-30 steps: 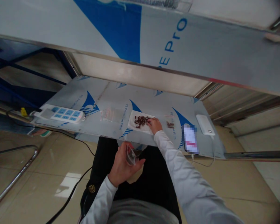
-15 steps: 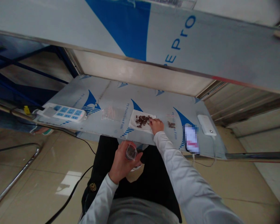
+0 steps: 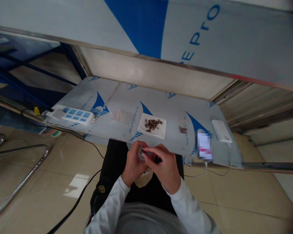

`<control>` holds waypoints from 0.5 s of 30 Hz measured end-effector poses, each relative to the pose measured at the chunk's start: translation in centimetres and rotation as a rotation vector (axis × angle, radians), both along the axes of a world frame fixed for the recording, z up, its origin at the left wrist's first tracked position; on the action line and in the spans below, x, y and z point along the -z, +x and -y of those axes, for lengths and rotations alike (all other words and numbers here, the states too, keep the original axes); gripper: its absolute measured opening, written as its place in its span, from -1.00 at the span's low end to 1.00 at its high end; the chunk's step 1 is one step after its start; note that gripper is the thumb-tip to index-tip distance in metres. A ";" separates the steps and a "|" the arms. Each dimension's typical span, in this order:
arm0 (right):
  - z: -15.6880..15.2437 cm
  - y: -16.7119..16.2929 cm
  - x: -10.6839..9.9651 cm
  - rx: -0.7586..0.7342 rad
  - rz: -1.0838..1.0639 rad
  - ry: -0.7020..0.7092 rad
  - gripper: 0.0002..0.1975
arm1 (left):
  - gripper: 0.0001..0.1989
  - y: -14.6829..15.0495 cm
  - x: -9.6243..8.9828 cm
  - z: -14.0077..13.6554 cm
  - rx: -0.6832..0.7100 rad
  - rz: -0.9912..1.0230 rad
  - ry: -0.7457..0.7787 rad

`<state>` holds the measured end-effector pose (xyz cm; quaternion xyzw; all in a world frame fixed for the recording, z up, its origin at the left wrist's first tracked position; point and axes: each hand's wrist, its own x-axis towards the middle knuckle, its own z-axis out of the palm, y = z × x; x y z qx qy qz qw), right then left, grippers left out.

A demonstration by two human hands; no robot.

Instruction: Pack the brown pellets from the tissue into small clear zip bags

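Observation:
My left hand [image 3: 134,164] is wrapped round a clear plastic cup [image 3: 141,156], held over my lap just off the shelf's front edge. At the cup's mouth, the thumb and fingertips of my right hand [image 3: 164,164] are pinched together. A dark speck shows by those fingertips, too small to make out. Beyond both hands, a loose pile of small brown cylindrical pieces [image 3: 153,124] lies on a white paper sheet [image 3: 162,131]. Below the cup, a pale object [image 3: 146,177] on my lap is mostly hidden by my hands.
On the film-covered shelf [image 3: 122,94] lie a white power strip [image 3: 74,115], a clear bag of pinkish sticks [image 3: 116,116], a few brown pieces [image 3: 183,129], a phone [image 3: 204,146] and a white power bank [image 3: 221,131]. Cables hang off the front edge. An upper panel [image 3: 88,29] overhangs the back.
My right hand has left the brown pile and come back to the cup, fingertips now at its mouth. My left hand still holds the cup. The view has shifted slightly.

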<state>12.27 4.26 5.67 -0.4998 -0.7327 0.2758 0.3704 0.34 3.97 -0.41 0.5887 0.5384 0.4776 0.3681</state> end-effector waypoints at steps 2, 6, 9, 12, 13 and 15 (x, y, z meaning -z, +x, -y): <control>0.0 0.0 0.1 -0.015 0.029 0.034 -0.86 | -0.79 0.0 -0.1 0.1 -0.007 0.018 0.005; 0.0 0.3 0.0 -0.030 0.036 0.069 -0.85 | -0.76 -0.2 -0.5 0.3 -0.017 0.047 -0.001; 0.3 0.3 -0.2 -0.022 0.075 0.076 -0.85 | -0.76 -0.3 -0.6 0.3 -0.014 0.047 -0.001; 0.5 0.2 -0.4 -0.035 0.142 0.065 -0.86 | -0.77 -0.4 -0.6 0.4 -0.015 0.039 0.001; 0.5 0.2 -0.5 -0.043 0.151 0.060 -0.86 | -0.78 -0.4 -0.6 0.4 -0.018 0.038 0.001; 0.3 0.3 -0.5 -0.064 0.132 0.040 -0.84 | -0.77 -0.5 -0.4 0.4 -0.024 0.035 -0.001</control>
